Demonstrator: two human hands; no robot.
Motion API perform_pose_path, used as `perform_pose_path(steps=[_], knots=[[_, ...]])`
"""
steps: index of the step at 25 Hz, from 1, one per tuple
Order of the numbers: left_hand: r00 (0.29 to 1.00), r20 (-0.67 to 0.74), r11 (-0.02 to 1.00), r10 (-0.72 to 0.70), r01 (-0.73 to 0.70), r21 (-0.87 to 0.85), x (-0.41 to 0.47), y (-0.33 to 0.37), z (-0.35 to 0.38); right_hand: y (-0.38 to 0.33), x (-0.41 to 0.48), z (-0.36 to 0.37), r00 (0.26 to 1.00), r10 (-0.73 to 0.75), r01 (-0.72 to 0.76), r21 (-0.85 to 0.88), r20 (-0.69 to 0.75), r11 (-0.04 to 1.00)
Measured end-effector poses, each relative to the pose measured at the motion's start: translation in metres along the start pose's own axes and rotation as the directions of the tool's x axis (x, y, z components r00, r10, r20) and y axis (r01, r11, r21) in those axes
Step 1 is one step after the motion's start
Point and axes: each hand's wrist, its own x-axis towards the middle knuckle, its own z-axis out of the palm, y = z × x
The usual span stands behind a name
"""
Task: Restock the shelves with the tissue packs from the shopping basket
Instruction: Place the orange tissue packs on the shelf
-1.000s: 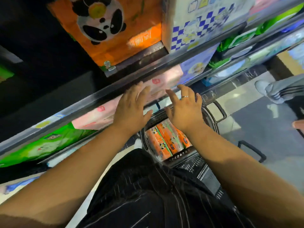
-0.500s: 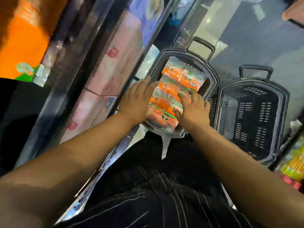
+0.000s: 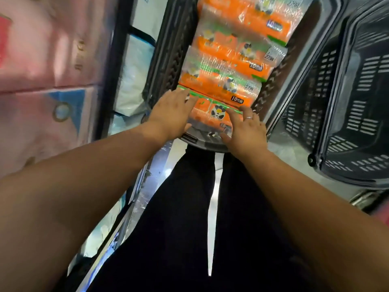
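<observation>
On my feed the tissue packs (image 3: pixel 227 66) are bright orange with green edge strips, a black-and-white panda print and glossy clear wrap. They also have white price tags with dark digits and little black "10" labels. The shopping basket (image 3: pixel 168 51) is dark grey with a zigzag lattice on its walls. The second basket (image 3: pixel 357 123) is near-black with rows of slots. The shelf packs (image 3: pixel 42 60) are pink with a red mark and, I think, a blue triangle, though it's blurry. The trousers (image 3: pixel 179 228) are black and the ring (image 3: pixel 249 118) is silver.

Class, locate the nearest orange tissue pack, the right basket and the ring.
nearest orange tissue pack (image 3: pixel 219 112), head view, panda print
right basket (image 3: pixel 363 107), head view, slotted wall
ring (image 3: pixel 249 118), head view, silver band
</observation>
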Motion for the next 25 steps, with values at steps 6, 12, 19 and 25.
perform_pose_path(steps=[6,12,19,25], knots=[[0.998,0.051,0.998,-0.022,0.019,0.055,0.044,-0.011,0.065,0.010,0.047,0.066,1.000,-0.003,0.003,-0.021,-0.007,1.000],[0.995,0.051,0.982,-0.087,0.077,0.175,0.068,-0.009,0.075,0.014,0.071,0.088,0.998,0.039,-0.044,-0.125,-0.041,0.991],[0.996,0.030,0.977,-0.089,0.082,0.197,0.077,-0.006,0.077,0.010,0.082,0.096,0.998,0.060,-0.064,-0.141,-0.035,0.988],[0.997,0.033,0.979,-0.065,0.058,0.195,0.069,-0.009,0.067,0.012,0.073,0.084,0.997,0.055,-0.062,-0.117,-0.062,0.991]])
